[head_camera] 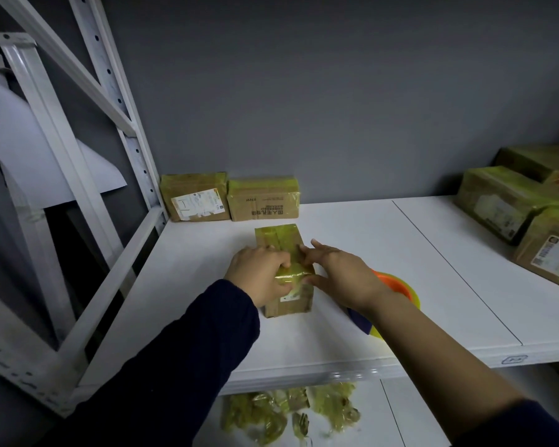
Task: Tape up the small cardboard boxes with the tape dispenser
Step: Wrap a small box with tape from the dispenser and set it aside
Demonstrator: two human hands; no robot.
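— The left hand (259, 275) is gripping the small cardboard box (276, 240), its fingers curling over the yellow tape (291, 274).
— Where is that box lying?
— On the white shelf (433, 269), directly between both hands. Two taped boxes (229, 198) are standing beyond the left hand, against the wall.
— And the other hand?
— The right hand (339, 274) is pressing straight fingers on the box top, thumb touching the tape.
— The dispenser?
— The tape dispenser (399, 285) is sitting just under the right wrist. More boxes (504, 204) are stacking up far right of it.
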